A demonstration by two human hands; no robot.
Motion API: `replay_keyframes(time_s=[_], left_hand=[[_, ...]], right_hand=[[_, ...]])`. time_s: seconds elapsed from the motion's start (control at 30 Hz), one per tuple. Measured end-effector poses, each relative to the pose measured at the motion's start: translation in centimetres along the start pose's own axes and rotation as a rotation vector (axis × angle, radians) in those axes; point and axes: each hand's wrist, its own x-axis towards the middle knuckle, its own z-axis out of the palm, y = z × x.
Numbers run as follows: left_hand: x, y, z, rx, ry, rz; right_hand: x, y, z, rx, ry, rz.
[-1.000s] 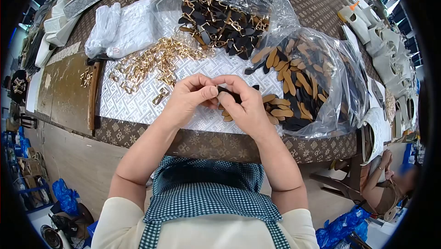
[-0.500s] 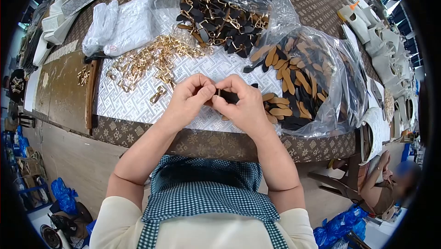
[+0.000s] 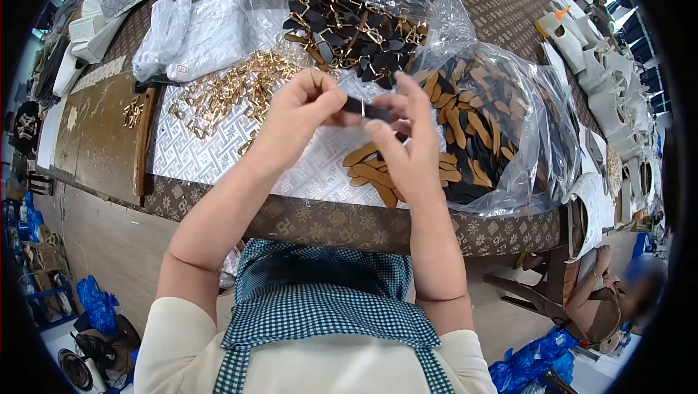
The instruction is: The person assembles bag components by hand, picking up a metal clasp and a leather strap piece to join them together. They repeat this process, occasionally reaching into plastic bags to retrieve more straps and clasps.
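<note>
My left hand [image 3: 297, 114] pinches one end of a black leather tab [image 3: 353, 105] with a metal buckle [image 3: 363, 108] on it. Beside the tab's other end is my right hand [image 3: 411, 136], fingers spread and slightly blurred. Below the hands lies a small pile of tan-and-black leather tabs [image 3: 374, 176] on the white patterned sheet [image 3: 291, 176]. Loose gold buckles [image 3: 247, 89] are heaped left of my left hand. Farther back, a clear plastic bag [image 3: 443, 1] holds black tabs fitted with gold buckles [image 3: 349, 27].
To the right, another clear bag [image 3: 552, 132] holds many tan-and-black tabs [image 3: 472, 118]. White plastic packets [image 3: 207, 38] lie at the back left, near a brown board [image 3: 94, 139]. White bags [image 3: 611, 81] line the right side. A person [image 3: 603, 299] sits at the lower right.
Both hands have moved up and away from me, over the sheet. My right hand has let go of the tab and spread its fingers; my left hand keeps its pinch.
</note>
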Motion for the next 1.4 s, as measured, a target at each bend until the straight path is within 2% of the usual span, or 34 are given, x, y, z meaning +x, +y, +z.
replay_keyframes(time_s=[0.07,0.13,0.27,0.37,0.47,0.5,0.57,0.6,0.7,0.8,0.9,0.97,1.1,1.2,1.4], left_hand=[[1.7,1.5,0.0,0.018,-0.006,0.145],[2.5,3.3,0.3,0.161,0.015,0.289],[0.2,5.4,-2.2,0.395,0.119,0.182],[-2.8,4.0,-6.8,0.533,0.186,0.08],[-6.5,3.1,-9.0,0.765,0.236,0.074],[-7.2,2.7,-9.3,0.923,0.249,0.138],[-8.6,2.3,-9.2,1.136,0.277,0.004],[-8.8,1.4,-9.4,1.217,0.298,0.11],[-8.8,0.4,-9.8,1.221,0.29,0.113],[-8.2,0.5,-9.2,1.121,0.26,0.076],[-7.6,0.7,-8.0,0.477,0.107,-0.016],[-6.7,0.7,-6.2,0.208,0.045,-0.018],[-4.7,0.7,-2.8,0.013,-0.009,0.015],[-3.6,-0.1,-1.6,-0.003,-0.059,0.037],[-3.2,-1.5,-0.8,0.016,-0.104,0.035]], right_hand=[[0.4,0.1,-1.0,0.007,0.067,0.078],[0.5,1.0,-1.8,-0.198,-0.031,-0.018],[0.1,1.0,-1.7,-0.423,-0.29,-0.129],[-0.2,0.6,-1.4,-0.484,-0.449,-0.091],[-0.3,0.6,-1.4,-0.488,-0.464,-0.052],[-0.3,0.6,-1.3,-0.485,-0.448,-0.074],[-0.2,0.7,-0.9,-0.488,-0.43,-0.097],[-0.3,0.8,-0.8,-0.494,-0.42,-0.106],[-0.4,1.0,-0.1,-0.57,-0.369,-0.197],[-0.3,0.1,0.5,-0.433,-0.244,-0.147],[-0.8,-0.5,0.9,-0.087,-0.245,0.109],[-0.9,-0.8,0.9,0.074,-0.277,0.219],[-1.2,-0.3,1.0,0.052,-0.169,0.097],[-0.9,-0.5,0.6,-0.018,-0.142,0.008],[-1.1,-0.3,0.6,0.028,-0.139,0.049]])
